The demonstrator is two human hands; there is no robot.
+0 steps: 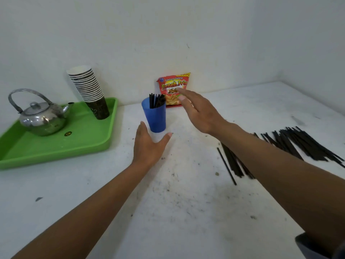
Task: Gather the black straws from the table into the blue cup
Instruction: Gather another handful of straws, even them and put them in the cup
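Blue cup (154,115) stands upright on white table (186,202), holding several black straws (156,100). Left hand (148,144), fingers spread, sits at cup base; contact cannot be confirmed. Right hand (197,109), fingers extended and holding nothing, is raised just right of cup. Loose straws (298,144) lie on table at right. Green tray (56,146) at left carries metal kettle (40,116) and stacked paper cups (89,90). Snack bag (172,86) leans against wall

My forearms are bare; my left hand (148,146) and right hand (198,111) wear nothing. A grey sleeve cuff (309,247) covers my right upper arm.
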